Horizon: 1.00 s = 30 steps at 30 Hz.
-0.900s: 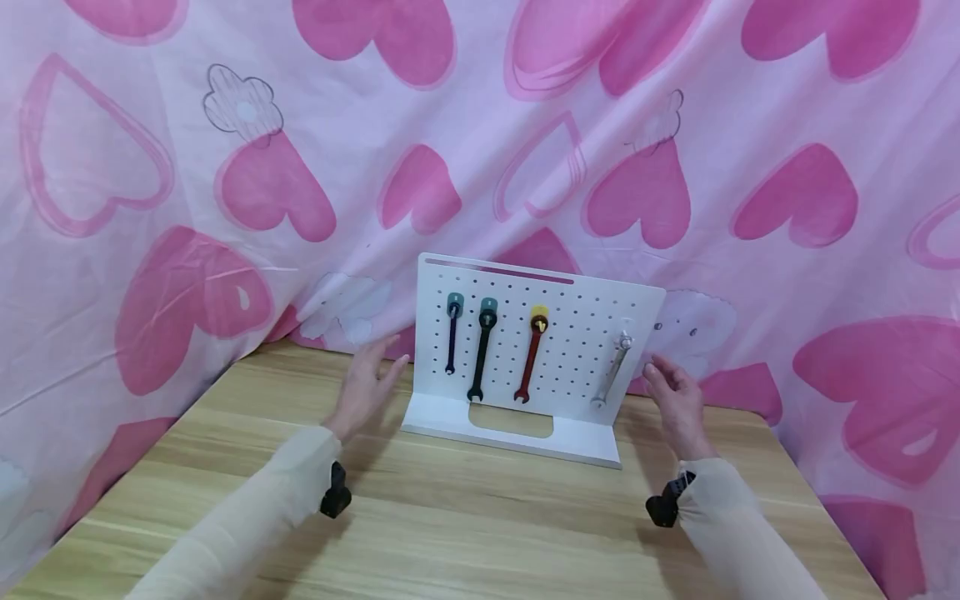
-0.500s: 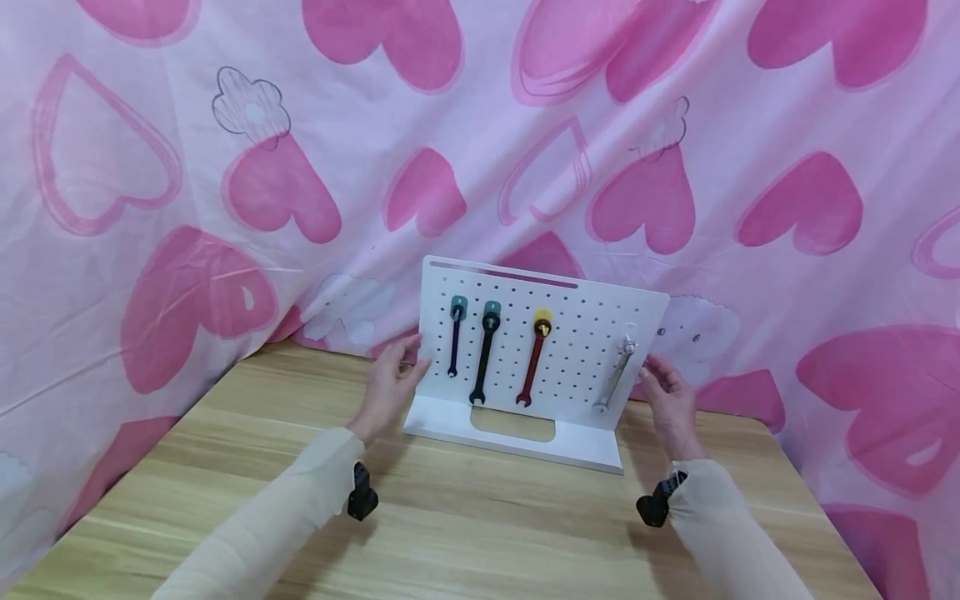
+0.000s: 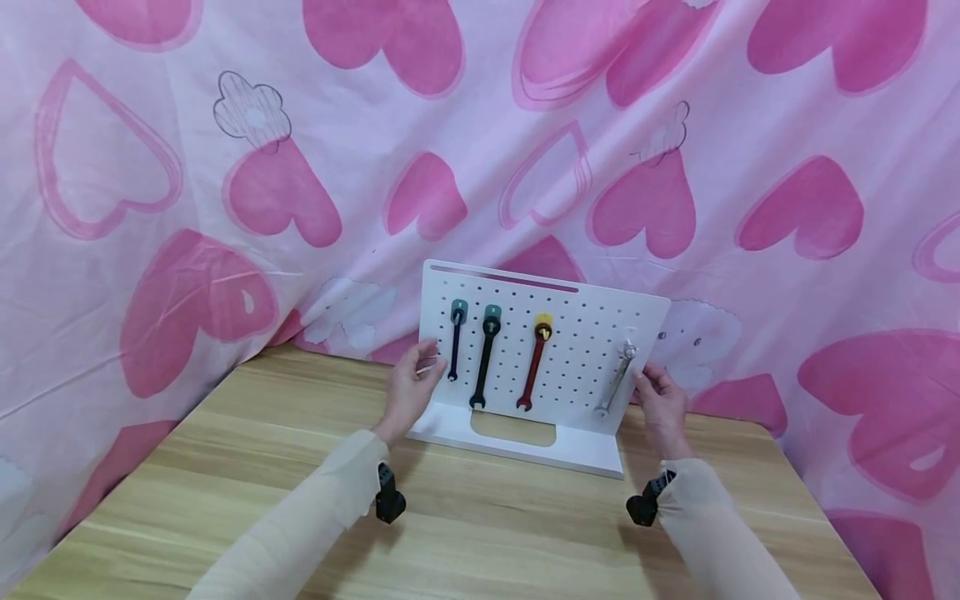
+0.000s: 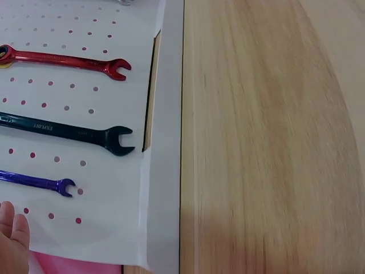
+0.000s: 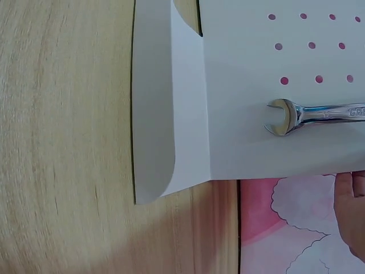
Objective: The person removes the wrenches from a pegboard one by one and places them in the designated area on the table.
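Note:
A white pegboard point(image 3: 573, 300) stands upright on a wooden table. From it hang combination wrenches: a small blue wrench point(image 4: 34, 181), a dark green wrench point(image 4: 74, 132), a red wrench point(image 4: 68, 60) and, at the right, a chrome wrench point(image 5: 319, 114). My left hand point(image 3: 411, 385) is at the board's left side, its parted thumb and fingers overlapping the surface beside the blue wrench and holding nothing. At the opposite side, my right hand point(image 3: 663, 408) has its fingertips right at the board's edge near the chrome wrench, fingers loosely bent.
The board's white base point(image 3: 585, 454) projects forward over the wooden table point(image 3: 510, 533), with a cutout at the fold. Close behind hangs a pink heart-patterned cloth point(image 3: 360, 167). Green tags point(image 3: 492, 312) and a yellow tag point(image 3: 543, 319) mark the hanging places.
My left hand has moved right, from beside the board to overlapping its left edge. My right hand has shifted slightly left to the right edge. The wrenches hang as before.

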Available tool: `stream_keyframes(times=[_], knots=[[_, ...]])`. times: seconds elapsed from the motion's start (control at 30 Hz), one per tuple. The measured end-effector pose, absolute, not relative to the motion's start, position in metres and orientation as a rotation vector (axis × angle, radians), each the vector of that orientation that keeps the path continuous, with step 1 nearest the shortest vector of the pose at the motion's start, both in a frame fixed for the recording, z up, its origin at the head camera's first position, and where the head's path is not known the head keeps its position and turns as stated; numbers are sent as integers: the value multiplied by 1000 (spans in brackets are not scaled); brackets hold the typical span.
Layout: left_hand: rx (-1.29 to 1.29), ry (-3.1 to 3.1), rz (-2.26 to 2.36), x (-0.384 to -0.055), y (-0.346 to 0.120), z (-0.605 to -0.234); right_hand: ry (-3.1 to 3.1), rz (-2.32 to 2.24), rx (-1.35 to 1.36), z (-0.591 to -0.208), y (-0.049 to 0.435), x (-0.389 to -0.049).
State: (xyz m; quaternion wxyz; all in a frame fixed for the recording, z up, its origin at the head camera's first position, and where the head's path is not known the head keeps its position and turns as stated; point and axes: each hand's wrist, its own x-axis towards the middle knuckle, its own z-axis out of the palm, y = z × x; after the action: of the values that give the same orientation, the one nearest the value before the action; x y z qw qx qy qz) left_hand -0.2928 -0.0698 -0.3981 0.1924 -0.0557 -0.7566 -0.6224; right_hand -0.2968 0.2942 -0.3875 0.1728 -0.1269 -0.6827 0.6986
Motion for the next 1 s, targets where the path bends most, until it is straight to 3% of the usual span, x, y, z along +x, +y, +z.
stream_keyframes(times=[1.0], knots=[[80, -2001, -1806, -312, -36, -407, -1816, 2057, -319, -396, 295, -306]])
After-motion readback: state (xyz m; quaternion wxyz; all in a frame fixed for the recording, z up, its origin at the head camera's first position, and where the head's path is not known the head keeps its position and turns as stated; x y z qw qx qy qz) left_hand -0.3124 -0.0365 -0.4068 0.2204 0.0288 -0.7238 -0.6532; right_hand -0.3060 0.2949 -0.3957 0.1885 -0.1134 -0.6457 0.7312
